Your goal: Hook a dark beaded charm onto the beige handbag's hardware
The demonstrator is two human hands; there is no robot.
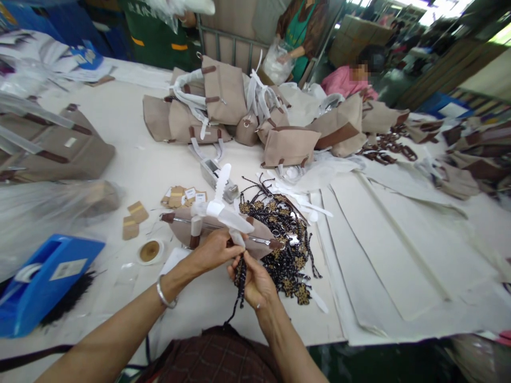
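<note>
Left hand (213,249): fingers closed on tan bag (223,230) by its white wrapped strap (229,221).
Right hand (255,282): pinching black braided cord (240,277).
Bench (131,170): white, strewn with tan bags, cords, paper tags.

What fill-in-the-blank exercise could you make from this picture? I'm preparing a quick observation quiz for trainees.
1. The right hand pinches a dark braided ____.
2. The left hand grips the white-wrapped handle of a beige ____ lying on the table.
3. A pile of leopard-print charms lies to the ____ of that bag.
4. The tape dispenser by the left forearm is ____ in colour.

Missing words: cord; bag; right; blue
</note>
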